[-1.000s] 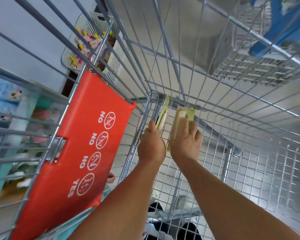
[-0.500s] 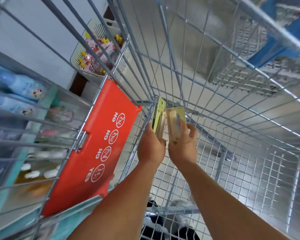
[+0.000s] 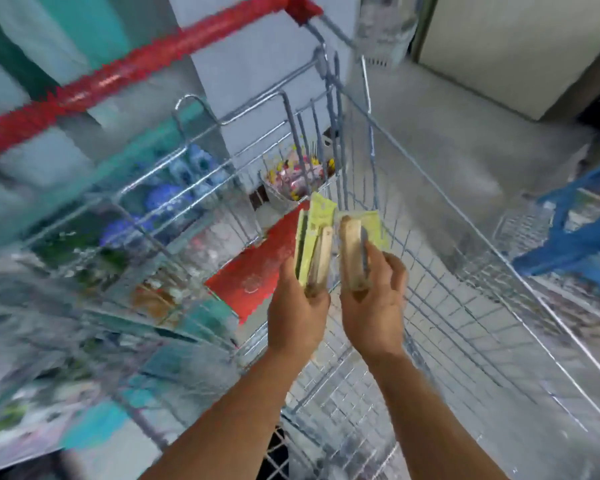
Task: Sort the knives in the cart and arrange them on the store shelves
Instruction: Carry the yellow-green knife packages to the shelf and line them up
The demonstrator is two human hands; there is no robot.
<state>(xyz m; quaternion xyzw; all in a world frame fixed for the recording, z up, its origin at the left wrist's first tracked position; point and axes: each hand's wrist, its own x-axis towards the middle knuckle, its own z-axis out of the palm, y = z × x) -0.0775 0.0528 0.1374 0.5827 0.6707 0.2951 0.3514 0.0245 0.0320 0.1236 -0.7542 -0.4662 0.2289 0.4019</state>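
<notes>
My left hand (image 3: 297, 315) grips a packaged knife (image 3: 314, 244) on a pale green card with a wooden handle, held upright. Close beside it, my right hand (image 3: 373, 303) grips a second packaged knife (image 3: 355, 247) of the same kind, its wooden handle facing me. Both packs are raised above the wire shopping cart (image 3: 447, 306), near its left side wall. The picture is blurred by motion, so the blades cannot be made out.
The cart's red handle bar (image 3: 136, 64) crosses the upper left and its red seat flap (image 3: 257, 268) hangs behind the packs. Teal store shelves (image 3: 84, 271) with blue and mixed goods stand at left. A white basket of small items (image 3: 291, 178) sits beyond. A blue cart (image 3: 568, 237) stands at right.
Both hands have lifted the two knife packs up out of the cart's bottom. The view has swung upward and left, bringing the cart's handle and shelves into sight.
</notes>
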